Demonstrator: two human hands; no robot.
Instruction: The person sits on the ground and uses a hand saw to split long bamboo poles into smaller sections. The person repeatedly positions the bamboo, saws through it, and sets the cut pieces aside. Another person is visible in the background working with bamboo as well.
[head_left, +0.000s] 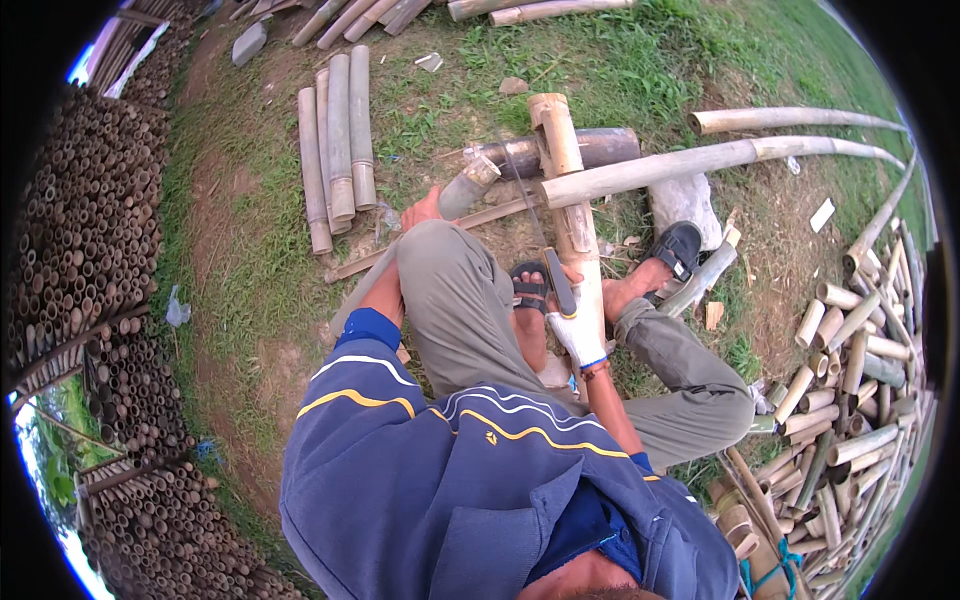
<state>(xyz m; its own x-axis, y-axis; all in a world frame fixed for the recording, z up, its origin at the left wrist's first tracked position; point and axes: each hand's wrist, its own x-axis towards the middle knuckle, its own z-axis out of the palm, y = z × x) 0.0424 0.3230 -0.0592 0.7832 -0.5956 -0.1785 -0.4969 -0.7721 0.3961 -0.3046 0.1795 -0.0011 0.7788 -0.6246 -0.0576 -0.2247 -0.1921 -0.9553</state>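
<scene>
The person sat low on the grass [250, 270], knees bent, in a blue jacket with yellow and white stripes and grey-green trousers. The right hand [580, 335], in a white work glove, had its fingers [566, 322] clamped round the dark handle of a handsaw [535, 225]. The saw's thin blade ran up and away from the glove and crossed a pale bamboo pole [572, 215], which lay lengthwise between the sandalled feet and pointed away from the person. The left foot [528, 290] sat just beside the pole near the glove, and the right foot [672, 255] lay further out, near a grey stone [682, 200].

The left hand [422, 210] was bare and reached out past the left knee to the end of a short grey bamboo section [468, 185]; whether its fingers were curled round that piece or only rested against it could not be told, as the knee hid most of them. A dark bamboo log [600, 148] lay crosswise under the pale pole, and a long, pale curved pole [700, 160] stretched off to the right.

A bundle of cut bamboo lengths [335, 150] lay on the grass to the left. A heap of short bamboo offcuts [850, 400] filled the right side, and stacked bamboo tubes [90, 240], seen end-on, lined the left edge.
</scene>
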